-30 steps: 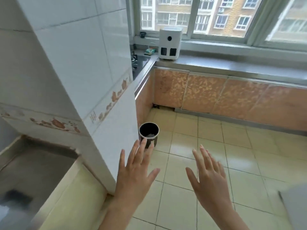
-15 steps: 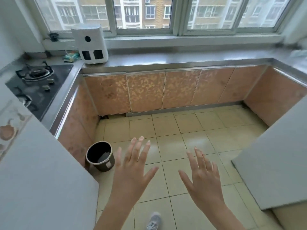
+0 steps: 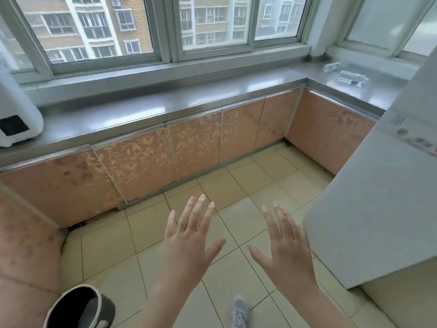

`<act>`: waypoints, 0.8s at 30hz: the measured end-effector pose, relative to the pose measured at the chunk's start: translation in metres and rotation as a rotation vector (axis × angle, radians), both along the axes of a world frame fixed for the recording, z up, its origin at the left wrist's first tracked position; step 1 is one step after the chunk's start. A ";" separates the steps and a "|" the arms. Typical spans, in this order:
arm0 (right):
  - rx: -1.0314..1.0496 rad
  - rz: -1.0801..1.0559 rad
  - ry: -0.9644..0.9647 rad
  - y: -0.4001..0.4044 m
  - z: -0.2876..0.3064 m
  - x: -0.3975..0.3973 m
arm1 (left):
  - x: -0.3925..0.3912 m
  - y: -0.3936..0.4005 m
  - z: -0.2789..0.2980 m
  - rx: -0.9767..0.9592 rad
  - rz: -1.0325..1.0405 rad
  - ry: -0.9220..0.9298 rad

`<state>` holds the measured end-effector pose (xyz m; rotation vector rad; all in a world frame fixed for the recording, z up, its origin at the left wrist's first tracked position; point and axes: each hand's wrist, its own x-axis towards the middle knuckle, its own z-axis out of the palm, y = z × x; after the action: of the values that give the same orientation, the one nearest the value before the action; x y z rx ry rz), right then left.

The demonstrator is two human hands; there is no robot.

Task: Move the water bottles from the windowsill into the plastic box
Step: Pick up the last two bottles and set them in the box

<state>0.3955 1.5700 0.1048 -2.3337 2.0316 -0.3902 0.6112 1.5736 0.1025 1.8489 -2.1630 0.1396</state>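
Note:
Two clear water bottles lie on their sides on the steel sill at the far right corner, a small one [image 3: 331,66] and a larger one [image 3: 351,77] just right of it. My left hand [image 3: 191,242] and my right hand [image 3: 285,247] hover over the floor tiles with fingers spread, holding nothing. Both hands are well short of the bottles. No plastic box is in view.
A steel countertop [image 3: 165,100] runs under the window and turns along the right wall above orange cabinet doors [image 3: 194,150]. A white appliance [image 3: 16,117] stands at the left edge. A black bin [image 3: 78,308] sits on the floor lower left. A white tiled wall [image 3: 378,209] juts in at right.
The view has swung right along the counter; the stove has left the frame and the bottles on the right sill have come into sight. Both hands stay spread and hold nothing.

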 end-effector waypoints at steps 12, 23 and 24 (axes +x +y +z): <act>-0.115 -0.065 -0.072 -0.269 0.005 -0.056 | -0.059 -0.270 0.009 -0.031 -0.054 -0.054; -0.151 -0.193 -0.074 -0.462 0.004 -0.118 | -0.133 -0.499 0.001 -0.041 -0.200 -0.011; -0.150 -0.209 -0.070 -0.482 0.003 -0.124 | -0.140 -0.523 0.000 -0.042 -0.217 -0.004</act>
<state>0.2710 1.0877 0.1078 -2.1541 2.2938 -0.6428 0.4709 1.0503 0.1023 1.5804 -2.3266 0.1417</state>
